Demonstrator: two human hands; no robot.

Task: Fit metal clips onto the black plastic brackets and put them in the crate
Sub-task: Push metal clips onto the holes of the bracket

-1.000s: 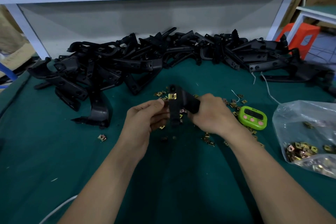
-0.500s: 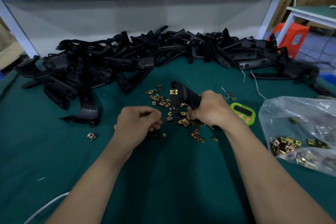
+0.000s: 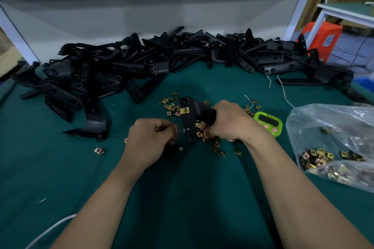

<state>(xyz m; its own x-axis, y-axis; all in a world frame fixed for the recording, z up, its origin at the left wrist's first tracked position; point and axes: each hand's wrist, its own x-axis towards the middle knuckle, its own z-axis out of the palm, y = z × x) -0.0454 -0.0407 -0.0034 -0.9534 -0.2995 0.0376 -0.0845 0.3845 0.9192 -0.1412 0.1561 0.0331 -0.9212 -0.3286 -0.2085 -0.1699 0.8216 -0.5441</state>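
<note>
The green surface [image 3: 182, 198] carries a long pile of black brackets [image 3: 125, 66] along its far edge and, at my right, a clear bag [image 3: 334, 127] of metal clips. My right hand [image 3: 228, 121] has its fingers clamped round one bracket [image 3: 192, 115], held on end near the middle, just beside my left hand [image 3: 153, 137], whose fingers are curled in (I cannot tell whether they pinch anything). A brass clip [image 3: 185, 110] sits on that bracket, loose clips [image 3: 172, 107] lie scattered around it, and a green timer [image 3: 267, 121] lies just right of my right hand.

Bare forearms, bare L hand [image 3: 150, 137] & R hand [image 3: 229, 122].
</note>
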